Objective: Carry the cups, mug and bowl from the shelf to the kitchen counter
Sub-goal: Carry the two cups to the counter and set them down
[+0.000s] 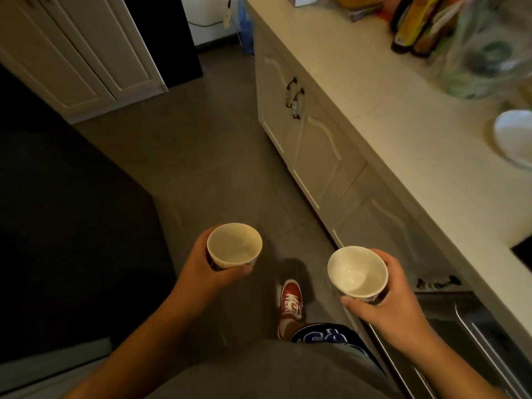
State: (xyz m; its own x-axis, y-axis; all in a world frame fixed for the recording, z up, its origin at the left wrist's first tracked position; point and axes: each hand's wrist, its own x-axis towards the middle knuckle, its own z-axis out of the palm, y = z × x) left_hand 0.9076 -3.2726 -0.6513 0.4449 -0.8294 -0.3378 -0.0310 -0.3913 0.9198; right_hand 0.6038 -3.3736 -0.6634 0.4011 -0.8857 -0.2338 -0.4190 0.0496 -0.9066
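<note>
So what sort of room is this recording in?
Most likely a home kitchen: a long pale counter with panelled cabinet doors beneath, bottles standing on it, and a cup in each of the hands, left and right.

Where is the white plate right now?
In the head view, the white plate lies on the pale kitchen counter at the far right edge, just below the clear plastic bag.

Scene dim overall, warm cast. Brightest zone: tabletop [374, 90], evenly lit from above right. Floor [218, 156] left of tabletop in shade, falling to near-black at far left. Items at tabletop far end motion-blurred. Wide-angle bending of straight lines toward frame edges.
</note>
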